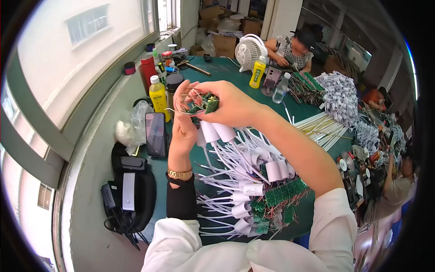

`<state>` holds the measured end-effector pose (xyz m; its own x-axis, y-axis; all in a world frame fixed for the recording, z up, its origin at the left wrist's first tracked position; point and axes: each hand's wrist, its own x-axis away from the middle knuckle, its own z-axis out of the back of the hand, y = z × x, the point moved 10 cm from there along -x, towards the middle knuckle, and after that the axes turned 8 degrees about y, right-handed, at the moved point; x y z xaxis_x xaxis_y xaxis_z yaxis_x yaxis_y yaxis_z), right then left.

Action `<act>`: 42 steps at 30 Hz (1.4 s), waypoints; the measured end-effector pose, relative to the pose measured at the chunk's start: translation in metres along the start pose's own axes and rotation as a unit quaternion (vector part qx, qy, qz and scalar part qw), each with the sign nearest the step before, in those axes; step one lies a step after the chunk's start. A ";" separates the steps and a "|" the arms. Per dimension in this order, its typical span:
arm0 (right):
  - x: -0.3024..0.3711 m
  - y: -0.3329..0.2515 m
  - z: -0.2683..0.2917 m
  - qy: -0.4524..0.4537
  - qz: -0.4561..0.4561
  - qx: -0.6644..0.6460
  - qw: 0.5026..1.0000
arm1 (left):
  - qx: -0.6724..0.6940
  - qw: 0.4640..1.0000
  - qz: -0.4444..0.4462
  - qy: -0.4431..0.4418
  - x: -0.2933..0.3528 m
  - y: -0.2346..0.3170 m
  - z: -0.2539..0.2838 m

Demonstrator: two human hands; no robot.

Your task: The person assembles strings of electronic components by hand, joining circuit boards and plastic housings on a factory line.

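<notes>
Fingers (215, 87) of the right hand (238, 105) close around a clump of small green boards (211, 106) with thin wires, raised above the left part of the green table (220, 68). The left hand (183, 129) meets the clump from its left side, fingers bent among the wires; whether it pinches one cannot be told. A gold watch (180, 174) circles the left wrist.

Just below the hands are white tubes (209, 132) on cables; whether they are held is unclear. Beneath, a pile of white cables (222, 156) spreads toward the table's near edge, with a green panel (285, 192) lying at its right.

Along the table's left edge, a dark phone (156, 134) leans upright near a yellow bottle (158, 96), a dark jar (175, 81) and a red flask (147, 70).

By the far edge stand a white fan (247, 53), a second yellow bottle (257, 73) and a clear bottle (280, 89). A co-worker (294, 50) in a dark cap sits beyond that edge. Toward the far right corner, a stack of panels (302, 88) touches a large heap of white parts (337, 97).
</notes>
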<state>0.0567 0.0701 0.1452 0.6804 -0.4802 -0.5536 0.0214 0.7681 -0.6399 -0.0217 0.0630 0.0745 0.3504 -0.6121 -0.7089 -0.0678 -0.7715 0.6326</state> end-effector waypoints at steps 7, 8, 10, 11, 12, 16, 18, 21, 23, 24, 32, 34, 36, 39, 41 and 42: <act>0.004 -0.016 -0.003 -0.028 -0.019 0.065 0.997 | 0.084 0.996 -0.005 0.017 0.011 0.044 -0.018; 0.002 -0.017 -0.002 -0.003 -0.012 0.060 0.998 | 0.071 0.997 -0.005 0.030 0.009 0.043 -0.013; 0.007 -0.013 -0.002 0.021 -0.010 0.054 0.998 | 0.053 0.997 0.026 0.051 0.011 0.038 -0.010; 0.009 -0.012 0.000 0.045 -0.001 0.074 0.996 | 0.053 0.997 0.027 0.052 0.013 0.039 -0.013; 0.012 -0.010 0.005 0.070 0.008 0.094 0.993 | -0.038 0.995 0.051 0.070 0.015 0.033 -0.014; 0.016 0.005 0.008 0.069 -0.031 0.077 0.994 | -0.069 0.996 0.027 0.058 0.014 0.022 -0.017; 0.016 0.004 -0.001 0.026 -0.009 -0.082 0.996 | -0.023 0.999 0.010 0.031 0.015 0.034 -0.022; 0.018 0.012 -0.011 -0.041 -0.079 -0.117 0.989 | -0.015 0.994 -0.011 0.106 0.013 0.023 -0.006; 0.016 0.018 -0.014 -0.052 -0.124 -0.115 0.984 | -0.010 0.991 0.017 0.132 0.011 0.019 -0.003; 0.011 0.019 -0.011 -0.022 -0.121 -0.091 0.988 | 0.094 0.975 0.069 0.188 0.012 0.014 0.006; -0.011 -0.012 0.056 0.254 -0.068 -0.065 0.963 | 0.163 0.972 0.168 0.031 0.013 0.002 -0.020; -0.007 -0.030 0.067 0.329 0.040 -0.015 0.943 | 0.152 0.979 0.132 -0.031 0.017 0.011 -0.040; -0.001 -0.035 0.073 0.365 0.064 0.003 0.929 | 0.172 0.969 0.172 -0.031 0.021 0.010 -0.057; 0.009 -0.034 0.084 0.404 0.053 0.010 0.913 | 0.225 0.943 0.242 -0.040 0.029 -0.007 -0.070; 0.014 -0.011 0.100 0.455 0.021 -0.126 0.881 | 0.242 0.913 0.326 -0.040 0.043 -0.026 -0.077; 0.014 -0.007 0.103 0.460 0.017 -0.170 0.871 | 0.239 0.917 0.318 -0.027 0.045 -0.023 -0.081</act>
<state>0.1414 0.1019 0.1970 -0.2012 -0.7166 -0.6678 -0.3125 0.6931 -0.6496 0.0715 0.0671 0.0533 0.0516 -0.9622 -0.2673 -0.6489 -0.2357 0.7235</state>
